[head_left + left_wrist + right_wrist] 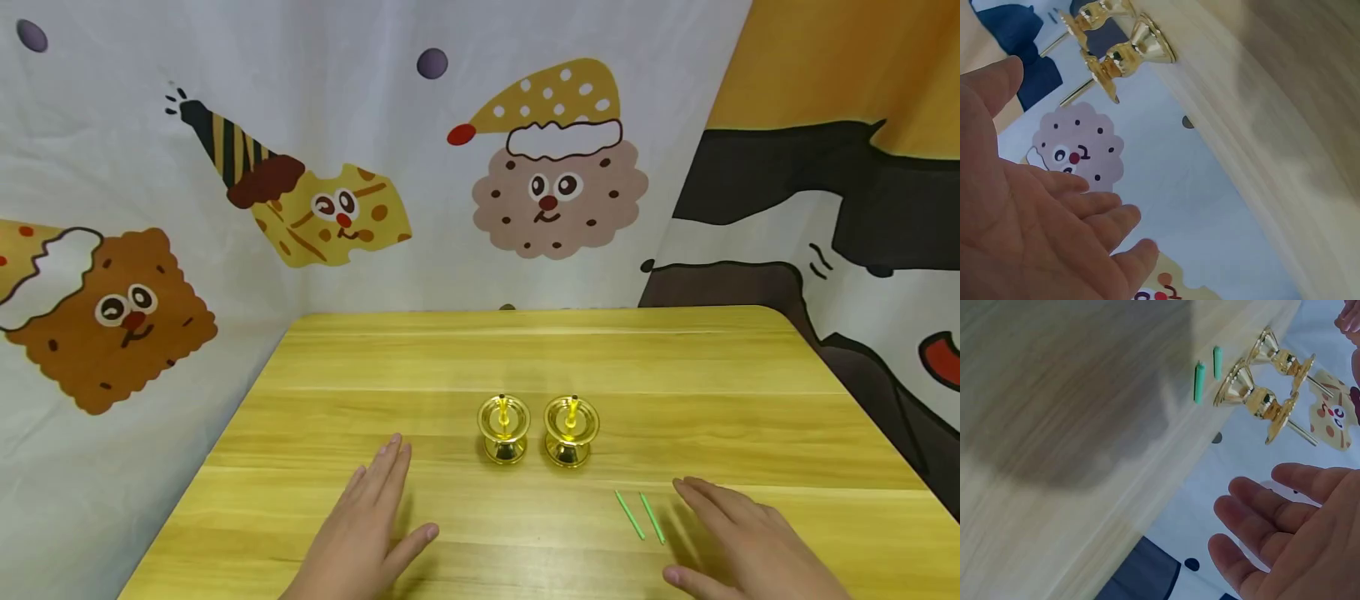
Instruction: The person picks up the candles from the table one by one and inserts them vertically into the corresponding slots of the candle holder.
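Two small shiny gold candle holders stand upright side by side mid-table, each a flared foot with a dish and a thin upright tube in its centre. To their front right lie two thin green sticks, roughly parallel and slightly apart. My left hand hovers at the front left, fingers extended and thumb spread, holding nothing. On the other side, my right hand is just right of the green sticks, palm inward and fingers loosely extended. Both palms show bare in the wrist views, with the holders beyond the left fingers.
The wooden table has a rounded far edge. Behind it and to the sides hangs a pale cloth printed with cartoon biscuits and cheese, with black and orange areas on the right.
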The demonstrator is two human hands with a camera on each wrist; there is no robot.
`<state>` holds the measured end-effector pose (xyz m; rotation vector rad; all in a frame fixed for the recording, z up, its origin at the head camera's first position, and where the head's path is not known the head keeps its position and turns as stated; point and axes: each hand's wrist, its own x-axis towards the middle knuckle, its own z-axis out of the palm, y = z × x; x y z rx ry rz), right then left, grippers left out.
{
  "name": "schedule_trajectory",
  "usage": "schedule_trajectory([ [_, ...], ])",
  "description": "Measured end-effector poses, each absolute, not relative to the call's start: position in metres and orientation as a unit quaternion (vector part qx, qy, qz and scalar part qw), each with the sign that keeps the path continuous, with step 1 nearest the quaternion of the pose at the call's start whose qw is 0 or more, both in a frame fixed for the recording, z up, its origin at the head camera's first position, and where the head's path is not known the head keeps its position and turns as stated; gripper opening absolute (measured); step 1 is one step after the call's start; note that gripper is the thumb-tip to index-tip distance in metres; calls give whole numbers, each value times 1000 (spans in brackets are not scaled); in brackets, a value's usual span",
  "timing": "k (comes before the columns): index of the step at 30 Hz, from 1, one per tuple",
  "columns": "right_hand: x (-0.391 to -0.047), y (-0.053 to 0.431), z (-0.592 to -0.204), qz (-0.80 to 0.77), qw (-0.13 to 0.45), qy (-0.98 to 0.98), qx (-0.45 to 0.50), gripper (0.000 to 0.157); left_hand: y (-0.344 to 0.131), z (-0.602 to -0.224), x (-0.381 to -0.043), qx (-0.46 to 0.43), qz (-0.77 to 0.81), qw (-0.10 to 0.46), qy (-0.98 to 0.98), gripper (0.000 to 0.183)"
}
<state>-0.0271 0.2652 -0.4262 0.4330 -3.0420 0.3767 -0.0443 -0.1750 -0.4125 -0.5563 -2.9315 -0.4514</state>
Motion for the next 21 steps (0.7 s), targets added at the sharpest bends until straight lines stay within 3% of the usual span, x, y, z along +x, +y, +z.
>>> schedule_trajectory([
  [8,-29,260,-430,108,-9,-985,135,80,-171,-409,-51,-124,-292,-40,-948,98],
  [21,-38,241,-430,112,-29,-986,120,67,-137,-427,-66,-90,-455,-46,-885,89],
])
